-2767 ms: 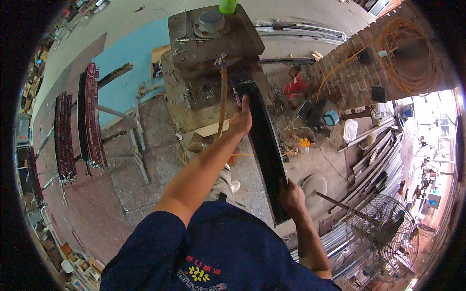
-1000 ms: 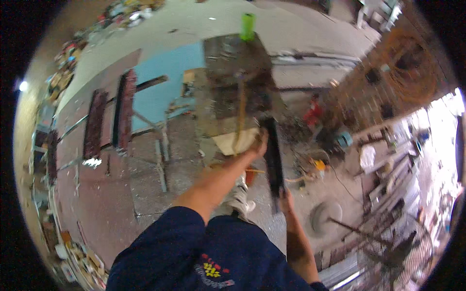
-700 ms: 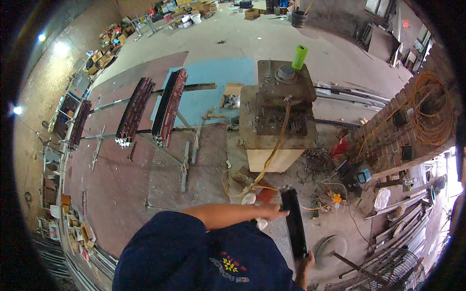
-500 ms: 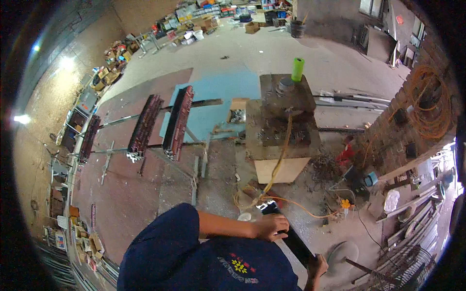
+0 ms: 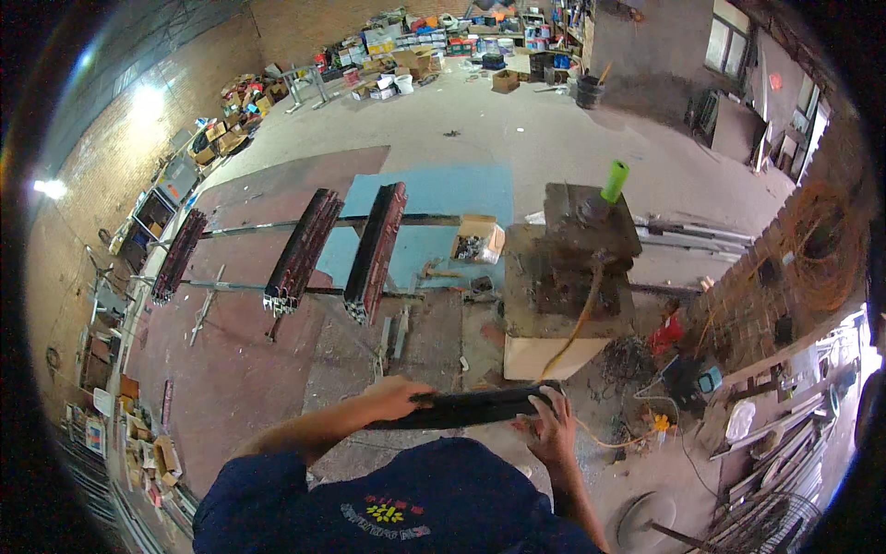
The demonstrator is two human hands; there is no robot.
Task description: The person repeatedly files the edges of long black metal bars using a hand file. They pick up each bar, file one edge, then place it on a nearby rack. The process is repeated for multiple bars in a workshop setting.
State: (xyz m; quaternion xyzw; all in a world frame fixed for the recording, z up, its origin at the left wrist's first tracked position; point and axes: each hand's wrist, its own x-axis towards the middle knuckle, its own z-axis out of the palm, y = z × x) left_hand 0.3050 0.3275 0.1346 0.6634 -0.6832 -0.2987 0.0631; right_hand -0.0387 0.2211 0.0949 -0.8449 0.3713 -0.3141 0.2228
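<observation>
A long black bar, apparently a profile, lies crosswise in front of my chest, held up off the floor. My left hand grips it toward its left end, fingers closed over the top. Around its right end my right hand is wrapped, thumb and fingers bent on either side. Just beyond the bar stands a work block with a dark, grimy top and a pale front. A yellowish hose hangs down over that front, and a green bottle-like cylinder is on its raised back part.
Bundles of dark profiles rest on rails to the left. An open cardboard box of small parts sits beside the block. An orange cord crosses the floor at right, near a round stool-like disc. Metal lengths lie at far right.
The black bar has swung from a steep slant at the right to nearly level before me. My left hand has moved left; my right hand has risen and come left.
</observation>
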